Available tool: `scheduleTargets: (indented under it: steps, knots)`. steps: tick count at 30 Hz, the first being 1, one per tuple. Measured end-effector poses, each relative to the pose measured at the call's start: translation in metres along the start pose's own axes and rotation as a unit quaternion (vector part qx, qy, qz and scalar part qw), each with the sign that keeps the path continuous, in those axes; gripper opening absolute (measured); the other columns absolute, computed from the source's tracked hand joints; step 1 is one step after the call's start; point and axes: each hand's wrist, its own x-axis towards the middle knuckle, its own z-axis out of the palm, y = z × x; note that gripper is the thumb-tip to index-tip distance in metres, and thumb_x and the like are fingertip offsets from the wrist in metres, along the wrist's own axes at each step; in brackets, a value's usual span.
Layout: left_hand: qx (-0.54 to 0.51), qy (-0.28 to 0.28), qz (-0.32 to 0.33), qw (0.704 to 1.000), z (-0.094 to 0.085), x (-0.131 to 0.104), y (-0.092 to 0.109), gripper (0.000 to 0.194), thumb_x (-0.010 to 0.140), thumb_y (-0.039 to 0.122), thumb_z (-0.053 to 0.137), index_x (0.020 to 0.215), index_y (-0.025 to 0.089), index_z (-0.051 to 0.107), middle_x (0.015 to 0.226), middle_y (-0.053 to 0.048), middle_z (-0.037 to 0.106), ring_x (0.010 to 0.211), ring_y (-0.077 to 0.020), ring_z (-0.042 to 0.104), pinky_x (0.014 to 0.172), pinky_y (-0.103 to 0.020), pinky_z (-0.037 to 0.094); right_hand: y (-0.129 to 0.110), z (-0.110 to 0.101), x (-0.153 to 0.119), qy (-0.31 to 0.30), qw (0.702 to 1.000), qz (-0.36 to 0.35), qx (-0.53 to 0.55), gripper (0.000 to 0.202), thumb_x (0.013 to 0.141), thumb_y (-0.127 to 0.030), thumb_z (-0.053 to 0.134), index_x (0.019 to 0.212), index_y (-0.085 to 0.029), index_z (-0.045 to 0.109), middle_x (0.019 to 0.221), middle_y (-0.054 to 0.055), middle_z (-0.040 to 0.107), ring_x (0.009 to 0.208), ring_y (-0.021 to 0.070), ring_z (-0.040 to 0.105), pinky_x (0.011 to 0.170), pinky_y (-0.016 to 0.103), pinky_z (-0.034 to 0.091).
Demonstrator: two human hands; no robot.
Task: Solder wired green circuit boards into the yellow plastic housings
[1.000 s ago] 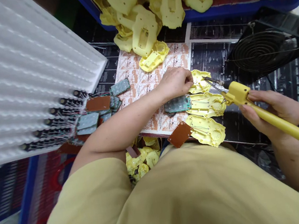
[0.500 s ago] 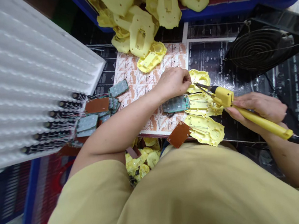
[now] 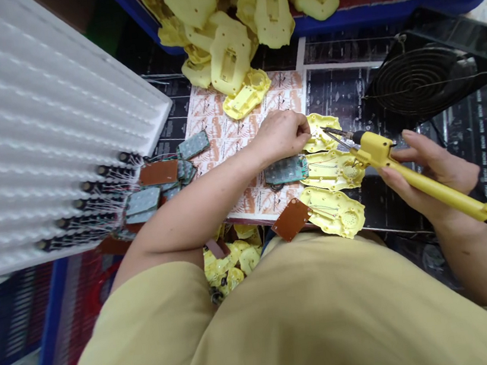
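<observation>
In my right hand (image 3: 437, 172) is a yellow soldering gun (image 3: 422, 174), its metal tip pointing left over the farthest of three yellow plastic shells (image 3: 325, 130). My left hand (image 3: 284, 132) is closed at that shell's left edge, fingers pinched; whatever lies between them is too small to make out. A grey-green circuit board (image 3: 284, 170) lies at the left end of the middle shell (image 3: 336, 169), which has thin wires in it. Nearest my body, a brown circuit board (image 3: 292, 220) touches the third shell (image 3: 337, 211).
A blue crate (image 3: 365, 15) of yellow shells stands at the back, with more shells piled before it. At right sits a black fan (image 3: 422, 78). On the left, a white ribbed foam panel (image 3: 46, 113) stands beside wired boards (image 3: 159, 171) with black cylindrical parts.
The soldering gun has moved right, its tip drawing away from my left fingers. My right hand's index finger has lifted and loosened. My left hand has hardly moved.
</observation>
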Motion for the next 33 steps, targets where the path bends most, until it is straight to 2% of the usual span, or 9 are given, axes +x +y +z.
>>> scheduleTargets:
  steps: [2, 4, 6, 8, 14, 19, 24, 28, 33]
  knots:
    - [0.014, -0.009, -0.009, 1.0, -0.002, -0.001, 0.003, 0.023, 0.084, 0.014, 0.064, 0.094, 0.019, 0.084, 0.091, -0.006, 0.081, 0.097, -0.024, 0.075, 0.108, -0.042, 0.057, -0.001, 0.001, 0.003, 0.005, 0.999, -0.036, -0.012, 0.056, 0.092, -0.026, 0.09, 0.144, -0.037, 0.071, 0.114, -0.001, 0.084, 0.09, 0.0234, 0.083, 0.078, 0.036, 0.072]
    - [0.023, -0.016, -0.018, 0.999, -0.003, -0.001, 0.007, 0.024, 0.085, 0.014, 0.064, 0.097, 0.018, 0.085, 0.093, -0.007, 0.081, 0.098, -0.0245, 0.076, 0.108, -0.043, 0.056, -0.004, 0.005, 0.008, 0.02, 0.995, -0.097, -0.002, 0.037, 0.09, -0.021, 0.091, 0.123, -0.032, 0.078, 0.103, -0.001, 0.085, 0.079, 0.021, 0.082, 0.066, 0.03, 0.07]
    - [0.03, -0.019, -0.025, 0.999, -0.004, -0.001, 0.008, 0.025, 0.087, 0.013, 0.064, 0.099, 0.018, 0.085, 0.094, -0.007, 0.082, 0.099, -0.0248, 0.076, 0.109, -0.043, 0.056, -0.006, 0.009, 0.015, 0.031, 0.99, -0.138, 0.017, 0.024, 0.088, -0.018, 0.091, 0.104, -0.03, 0.077, 0.09, -0.002, 0.083, 0.071, 0.0201, 0.08, 0.058, 0.028, 0.067]
    - [0.03, -0.019, -0.027, 0.999, -0.004, -0.001, 0.008, 0.024, 0.087, 0.014, 0.064, 0.099, 0.018, 0.085, 0.094, -0.007, 0.081, 0.099, -0.0245, 0.076, 0.111, -0.044, 0.055, -0.008, 0.012, 0.021, 0.033, 0.988, -0.149, 0.022, 0.021, 0.09, -0.017, 0.09, 0.096, -0.03, 0.075, 0.084, -0.003, 0.082, 0.069, 0.0205, 0.08, 0.055, 0.029, 0.067]
    - [0.024, -0.016, -0.024, 0.999, -0.002, 0.0, 0.006, 0.023, 0.086, 0.014, 0.065, 0.096, 0.019, 0.084, 0.092, -0.006, 0.08, 0.099, -0.0242, 0.075, 0.109, -0.043, 0.055, -0.01, 0.011, 0.025, 0.014, 0.985, -0.168, 0.028, 0.019, 0.091, -0.02, 0.09, 0.092, -0.028, 0.073, 0.082, -0.002, 0.081, 0.069, 0.0199, 0.08, 0.058, 0.028, 0.068]
    - [0.032, -0.016, -0.024, 0.999, -0.002, 0.0, 0.007, 0.023, 0.085, 0.014, 0.065, 0.096, 0.019, 0.085, 0.092, -0.006, 0.08, 0.1, -0.0251, 0.076, 0.11, -0.044, 0.054, -0.007, 0.005, 0.021, 0.056, 0.99, -0.121, 0.046, 0.021, 0.087, -0.018, 0.093, 0.091, -0.026, 0.073, 0.086, -0.002, 0.082, 0.072, 0.0197, 0.08, 0.061, 0.028, 0.068]
    - [0.029, -0.017, -0.038, 0.999, -0.003, 0.001, 0.008, 0.024, 0.083, 0.013, 0.066, 0.096, 0.019, 0.085, 0.094, -0.007, 0.081, 0.101, -0.0261, 0.077, 0.109, -0.044, 0.055, -0.006, 0.005, 0.02, 0.021, 0.994, -0.102, 0.026, 0.018, 0.09, -0.021, 0.09, 0.093, -0.03, 0.075, 0.089, -0.002, 0.083, 0.074, 0.0209, 0.081, 0.062, 0.031, 0.07]
    - [0.029, -0.016, -0.032, 0.999, -0.003, 0.0, 0.007, 0.023, 0.084, 0.013, 0.066, 0.095, 0.019, 0.085, 0.093, -0.007, 0.081, 0.1, -0.0257, 0.076, 0.106, -0.043, 0.056, -0.007, 0.009, 0.024, 0.016, 0.991, -0.13, 0.031, 0.017, 0.091, -0.021, 0.089, 0.094, -0.031, 0.076, 0.085, -0.003, 0.082, 0.07, 0.0197, 0.08, 0.058, 0.03, 0.068]
    - [0.02, -0.016, -0.024, 0.999, -0.003, 0.001, 0.006, 0.021, 0.083, 0.015, 0.067, 0.094, 0.02, 0.084, 0.09, -0.006, 0.08, 0.1, -0.0248, 0.075, 0.107, -0.043, 0.056, -0.004, 0.011, 0.027, 0.004, 0.985, -0.164, 0.051, 0.022, 0.086, -0.016, 0.092, 0.092, -0.029, 0.075, 0.084, -0.004, 0.081, 0.071, 0.0193, 0.08, 0.058, 0.028, 0.066]
